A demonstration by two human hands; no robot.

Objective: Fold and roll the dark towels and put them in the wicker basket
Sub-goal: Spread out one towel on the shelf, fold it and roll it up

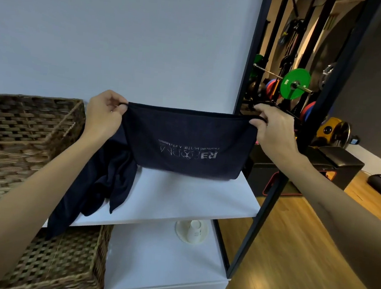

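Observation:
A dark navy towel (189, 142) with pale printed lettering hangs stretched flat in the air above the white shelf (191, 195). My left hand (105, 113) pinches its top left corner and my right hand (272, 129) pinches its top right corner. More dark towel cloth (102, 182) lies crumpled on the shelf below my left forearm and droops over the front edge. A wicker basket (22, 142) stands on the shelf at the left, its inside out of sight from here.
A second wicker basket (64, 260) sits on the lower shelf, with a stack of white paper cups (194, 232) to its right. A black metal frame (269, 205) borders the shelf on the right. Behind it are weight plates (294, 83) and wooden floor (290, 258).

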